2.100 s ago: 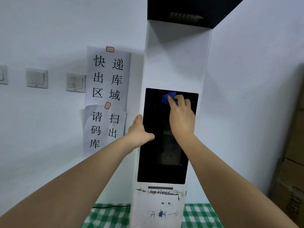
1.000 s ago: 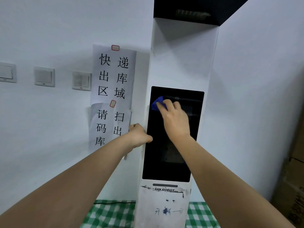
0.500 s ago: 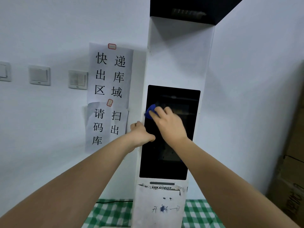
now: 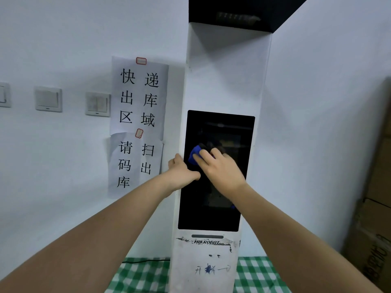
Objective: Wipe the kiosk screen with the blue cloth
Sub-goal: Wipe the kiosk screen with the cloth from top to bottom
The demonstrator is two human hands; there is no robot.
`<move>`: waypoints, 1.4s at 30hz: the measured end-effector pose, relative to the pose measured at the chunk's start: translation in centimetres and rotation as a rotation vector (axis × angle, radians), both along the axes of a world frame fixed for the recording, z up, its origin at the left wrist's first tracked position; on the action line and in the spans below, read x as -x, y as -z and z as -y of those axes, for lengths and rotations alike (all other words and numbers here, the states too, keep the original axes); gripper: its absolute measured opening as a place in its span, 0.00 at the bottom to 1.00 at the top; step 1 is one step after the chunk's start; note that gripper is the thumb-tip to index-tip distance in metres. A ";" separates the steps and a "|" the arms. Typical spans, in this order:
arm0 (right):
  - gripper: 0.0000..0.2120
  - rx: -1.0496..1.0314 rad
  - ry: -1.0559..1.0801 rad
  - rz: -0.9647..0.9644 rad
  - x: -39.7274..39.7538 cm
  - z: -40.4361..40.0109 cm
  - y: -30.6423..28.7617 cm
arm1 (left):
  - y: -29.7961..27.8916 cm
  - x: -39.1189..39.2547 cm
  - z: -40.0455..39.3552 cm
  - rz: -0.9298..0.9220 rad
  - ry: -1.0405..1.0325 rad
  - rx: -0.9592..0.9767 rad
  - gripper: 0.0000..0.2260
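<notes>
On my feed, a pale white wall (image 4: pixel 63 28) fills the frame. Three light switches (image 4: pixel 48 99) line its left side, just beside two paper notices (image 4: pixel 138 96) printed in black Chinese characters. Below, a green-and-white checked cloth (image 4: pixel 256 273) covers a surface. Brown cardboard boxes (image 4: pixel 374 208) stack at the right edge.

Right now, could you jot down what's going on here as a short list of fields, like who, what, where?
Doing: a person wipes a kiosk screen
Right hand: presses a blue cloth on the screen's upper left part
Left hand: grips the kiosk's left edge
Screen: dark
Wall beside it: paper signs, light switches
Below: green checked cloth
Far right: cardboard boxes
</notes>
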State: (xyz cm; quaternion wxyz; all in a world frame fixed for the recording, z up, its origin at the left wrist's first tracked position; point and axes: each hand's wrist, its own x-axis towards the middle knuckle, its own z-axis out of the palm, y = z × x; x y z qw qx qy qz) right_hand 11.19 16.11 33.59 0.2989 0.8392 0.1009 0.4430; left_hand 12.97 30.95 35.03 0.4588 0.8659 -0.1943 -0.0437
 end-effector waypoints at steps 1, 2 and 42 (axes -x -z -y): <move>0.31 0.054 0.006 -0.006 0.1 0.5 -0.5 | 0.0 0.0 0.0 0.001 0.002 -0.004 0.38; 0.29 0.060 0.018 0.021 0.2 0.9 -1.3 | 0.0 0.0 0.0 0.000 0.004 -0.006 0.39; 0.31 -0.247 0.153 0.221 1.7 4.1 -4.3 | 0.1 0.3 0.8 0.015 0.015 -0.027 0.41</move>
